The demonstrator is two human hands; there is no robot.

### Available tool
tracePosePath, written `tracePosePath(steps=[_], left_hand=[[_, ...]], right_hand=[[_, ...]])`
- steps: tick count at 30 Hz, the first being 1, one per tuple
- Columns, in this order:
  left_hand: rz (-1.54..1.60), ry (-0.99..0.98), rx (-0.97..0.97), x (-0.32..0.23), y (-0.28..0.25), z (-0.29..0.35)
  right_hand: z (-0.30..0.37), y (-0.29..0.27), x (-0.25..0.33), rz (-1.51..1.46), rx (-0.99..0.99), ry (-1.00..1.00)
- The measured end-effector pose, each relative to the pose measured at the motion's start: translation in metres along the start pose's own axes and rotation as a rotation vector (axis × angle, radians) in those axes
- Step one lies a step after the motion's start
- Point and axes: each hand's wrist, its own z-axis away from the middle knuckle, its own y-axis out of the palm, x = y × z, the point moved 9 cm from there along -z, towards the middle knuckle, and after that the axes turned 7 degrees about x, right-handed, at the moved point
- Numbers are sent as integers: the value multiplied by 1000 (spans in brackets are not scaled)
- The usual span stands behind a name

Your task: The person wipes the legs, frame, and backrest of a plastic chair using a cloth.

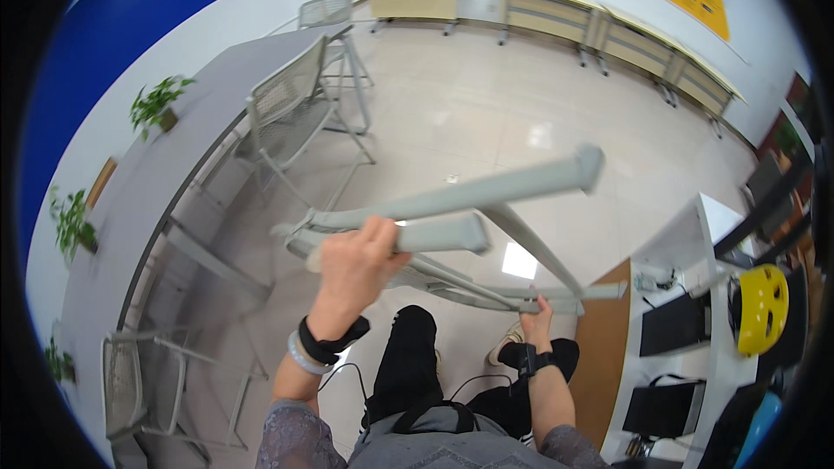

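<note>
A pale grey folding chair is held off the floor in front of my body, turned on its side with its tubular legs pointing right. My left hand is wrapped round one of its tubes near the left end. Lower down and to the right, my right hand grips the chair's lower tubes, its fingers partly hidden behind them. The seat and back are mostly hidden by the tubes and my left hand, so I cannot tell how far it is folded.
A long grey table runs along the left, with potted plants on it. Mesh chairs stand beside it, one close at lower left. White shelving with a yellow helmet nearby flanks my right. Wheeled desks line the far wall.
</note>
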Motion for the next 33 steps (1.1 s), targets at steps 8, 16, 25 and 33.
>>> tracePosePath(steps=[8, 16, 25, 33], left_hand=[[-170, 179, 185, -35, 110, 17], [-11, 359, 204, -86, 174, 37], [176, 327, 241, -114, 251, 61], [298, 266, 413, -144, 349, 99]], right_hand=[[53, 22, -22, 649, -199, 230], [143, 231, 118, 699, 49, -518], [58, 162, 95, 4, 274, 35], [39, 41, 80, 1, -127, 170]])
